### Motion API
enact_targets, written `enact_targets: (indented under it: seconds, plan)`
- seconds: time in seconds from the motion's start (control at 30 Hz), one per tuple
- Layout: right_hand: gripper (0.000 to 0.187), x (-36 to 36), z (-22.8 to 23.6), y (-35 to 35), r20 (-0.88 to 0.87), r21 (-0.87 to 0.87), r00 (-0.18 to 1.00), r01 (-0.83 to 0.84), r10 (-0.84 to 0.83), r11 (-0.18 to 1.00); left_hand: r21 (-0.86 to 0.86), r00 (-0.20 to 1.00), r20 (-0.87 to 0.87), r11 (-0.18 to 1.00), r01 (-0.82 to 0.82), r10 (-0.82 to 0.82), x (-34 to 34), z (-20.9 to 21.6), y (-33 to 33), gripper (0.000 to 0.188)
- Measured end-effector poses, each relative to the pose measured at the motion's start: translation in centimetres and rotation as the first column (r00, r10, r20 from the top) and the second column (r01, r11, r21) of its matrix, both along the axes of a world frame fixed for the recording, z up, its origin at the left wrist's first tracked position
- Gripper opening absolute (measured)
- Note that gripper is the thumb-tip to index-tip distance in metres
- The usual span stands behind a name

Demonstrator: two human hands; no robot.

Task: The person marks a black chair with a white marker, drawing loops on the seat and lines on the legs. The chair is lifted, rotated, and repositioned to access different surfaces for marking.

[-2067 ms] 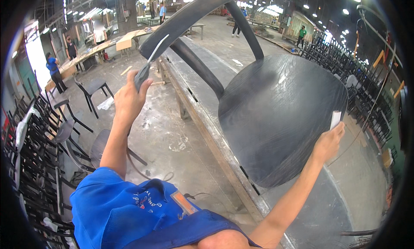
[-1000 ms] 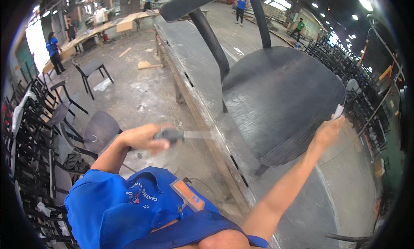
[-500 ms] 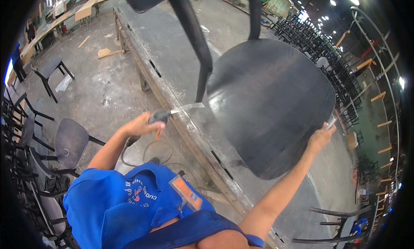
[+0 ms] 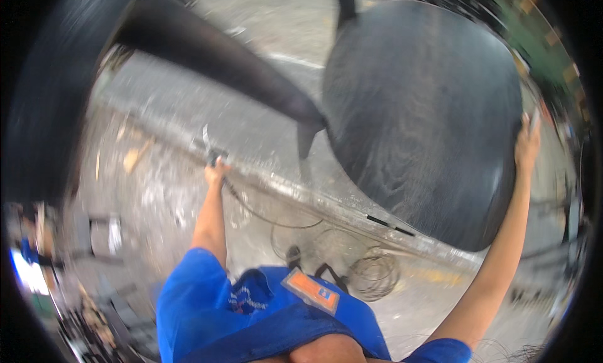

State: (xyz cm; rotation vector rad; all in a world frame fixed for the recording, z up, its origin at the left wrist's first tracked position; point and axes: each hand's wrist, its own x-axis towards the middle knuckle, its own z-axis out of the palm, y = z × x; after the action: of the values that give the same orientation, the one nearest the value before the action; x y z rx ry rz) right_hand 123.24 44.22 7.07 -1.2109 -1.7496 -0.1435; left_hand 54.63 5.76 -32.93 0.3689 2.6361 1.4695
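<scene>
A black wooden chair stands on the grey work table (image 4: 251,127). Its broad seat (image 4: 427,111) shows wood grain, and its dark back frame (image 4: 220,67) looms blurred at the upper left. My left hand (image 4: 217,171) is closed around an air blow gun (image 4: 215,154) with a thin metal nozzle, held over the table's near edge, apart from the seat. A dark hose (image 4: 264,213) trails from it. My right hand (image 4: 527,146) is at the seat's right edge, its fingers closed on a small pale piece (image 4: 535,120) whose kind I cannot make out.
Coiled hose (image 4: 375,275) lies on the concrete floor below the table's near edge. Blurred chairs (image 4: 125,306) stand at the lower left, and scraps of wood or card (image 4: 133,159) lie on the floor beyond the table. More dark furniture lines the upper right.
The whole view has swung round. The chair's back frame now fills the upper left, and the seat sits further right. My left hand with the blow gun is further from the seat.
</scene>
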Motion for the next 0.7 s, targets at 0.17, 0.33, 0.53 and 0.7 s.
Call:
enact_targets:
  seconds: [0.17, 0.33, 0.53, 0.7]
  plan:
    - [0.040, -1.4, 0.1, -1.4, 0.014, -0.042, 0.986, 0.168, -0.168, 0.985, -0.217, 0.993, -0.002, 0.969, -0.118, 0.120, -9.4, -3.4, 4.4, 0.057]
    - [0.022, -2.9, 0.8, -3.2, -0.078, 0.047, 0.991, 0.108, -0.104, 0.993, -0.350, 0.989, 0.107, 0.928, 0.130, -0.099, -11.3, -7.3, 4.8, 0.044]
    - [0.020, -3.4, 0.8, -5.4, -0.086, 0.095, 0.991, 0.110, -0.102, 0.989, -0.298, 0.942, -0.334, 0.945, -0.134, 0.029, -2.0, -3.3, 4.9, 0.045]
    - [0.016, -3.7, 0.9, -7.6, -0.076, 0.138, 0.993, 0.102, -0.093, 0.985, 0.208, 0.756, -0.504, 0.791, 0.575, -0.418, 17.5, 8.1, 3.8, 0.033]
